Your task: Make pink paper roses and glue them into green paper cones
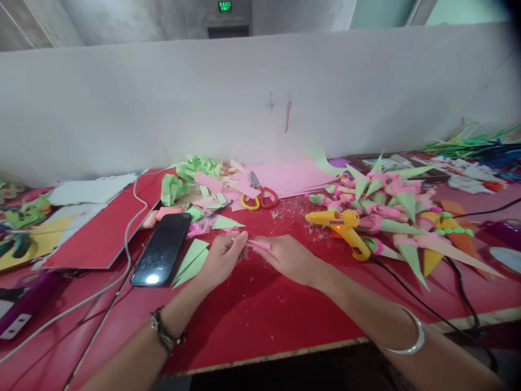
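Over the middle of the red table, my left hand [226, 253] and my right hand [295, 259] meet around a narrow piece of pink folded paper [259, 244]. The left thumb and fingers pinch its left end, while the right fingers close on its other end. Just beyond the hands lie scissors [260, 198] with one yellow and one red handle. Green paper pieces [192, 262] are beside my left hand. A yellow glue gun [342, 225] rests to the right, its nozzle pointing left.
A black phone [163, 250] lies at the left, near a white cable [132, 228]. Pink paper sheets [291, 172] and crumpled green paper [199, 167] are at the back. Many paper cones [409, 203] are heaped at the right. A pale partition [228, 103] stands behind the table.
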Demonstrator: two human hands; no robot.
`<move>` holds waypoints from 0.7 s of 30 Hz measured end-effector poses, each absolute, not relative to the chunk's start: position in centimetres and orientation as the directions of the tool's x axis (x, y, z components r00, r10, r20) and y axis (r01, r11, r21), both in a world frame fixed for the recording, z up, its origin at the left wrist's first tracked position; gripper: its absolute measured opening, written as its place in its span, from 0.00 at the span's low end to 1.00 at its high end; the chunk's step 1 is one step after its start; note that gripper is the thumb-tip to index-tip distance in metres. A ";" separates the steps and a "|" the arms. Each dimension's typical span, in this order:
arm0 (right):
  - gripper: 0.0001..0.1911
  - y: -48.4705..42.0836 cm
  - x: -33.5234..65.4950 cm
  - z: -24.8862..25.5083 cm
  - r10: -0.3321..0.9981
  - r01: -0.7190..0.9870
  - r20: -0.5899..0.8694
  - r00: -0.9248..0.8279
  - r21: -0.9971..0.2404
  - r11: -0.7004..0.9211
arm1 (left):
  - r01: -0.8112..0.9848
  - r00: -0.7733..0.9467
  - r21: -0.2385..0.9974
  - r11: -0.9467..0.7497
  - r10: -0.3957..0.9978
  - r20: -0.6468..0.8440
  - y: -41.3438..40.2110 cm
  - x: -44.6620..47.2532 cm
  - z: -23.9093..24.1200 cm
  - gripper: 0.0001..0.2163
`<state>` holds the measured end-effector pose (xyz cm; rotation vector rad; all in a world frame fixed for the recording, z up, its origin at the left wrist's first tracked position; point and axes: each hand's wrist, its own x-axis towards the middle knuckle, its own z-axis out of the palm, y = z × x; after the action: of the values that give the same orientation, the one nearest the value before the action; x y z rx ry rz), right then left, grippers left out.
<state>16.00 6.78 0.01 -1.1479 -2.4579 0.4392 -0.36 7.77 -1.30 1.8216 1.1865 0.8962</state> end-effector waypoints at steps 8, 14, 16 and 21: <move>0.20 6.2 16.1 -0.7 0.695 0.745 0.300 -0.654 0.096 0.660 | 0.306 0.275 0.948 -0.088 0.962 0.001 7.6 0.0 -0.9 0.23; 0.18 6.3 15.9 -0.7 0.683 0.732 0.375 -0.627 -0.015 0.681 | 0.336 0.286 0.938 -0.084 0.958 -0.017 7.7 0.0 -0.5 0.23; 0.15 6.5 15.8 -0.5 0.757 0.730 0.339 -0.558 -0.233 0.642 | 0.348 0.310 0.929 -0.123 0.951 0.010 7.8 -0.1 -0.6 0.22; 0.21 7.0 16.2 -0.1 0.809 0.417 0.161 -0.566 -0.790 0.450 | 0.426 0.389 0.782 -0.455 0.872 0.296 8.2 -1.1 -0.2 0.16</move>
<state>16.23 7.01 -0.06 -1.0230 -2.1755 0.9755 -1.06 8.17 -0.17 2.0421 1.1079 0.9498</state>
